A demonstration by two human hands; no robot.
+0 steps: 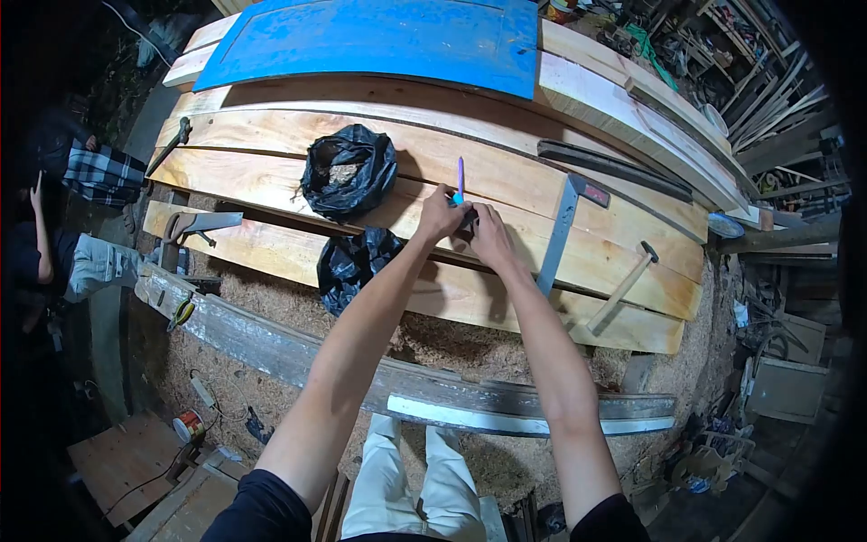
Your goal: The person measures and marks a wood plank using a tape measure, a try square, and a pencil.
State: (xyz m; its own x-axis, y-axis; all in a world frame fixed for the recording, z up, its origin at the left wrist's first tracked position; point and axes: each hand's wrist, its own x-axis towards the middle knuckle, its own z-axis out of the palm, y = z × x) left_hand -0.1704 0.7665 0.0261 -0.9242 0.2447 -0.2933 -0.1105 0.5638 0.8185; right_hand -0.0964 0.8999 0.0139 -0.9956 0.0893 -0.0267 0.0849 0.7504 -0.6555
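Both of my hands are close together over the wooden planks (524,203), near the middle of the view. My left hand (441,215) is closed, with a purple and light-blue pen-like item (461,176) upright at its fingertips. My right hand (489,237) is beside it, its fingers bent around a small dark thing between the hands that I cannot make out. Left of my hands stands an open black plastic bag (350,172) with pale contents. A second black bag (348,271) hangs below it, by my left forearm.
A blue panel (379,41) lies at the far side. On the planks are a metal square (558,235), a hammer (623,289), a dark strip (614,169), a handsaw (208,222) and another hammer (172,144). People stand at the left edge. A weathered beam (262,339) runs nearer me.
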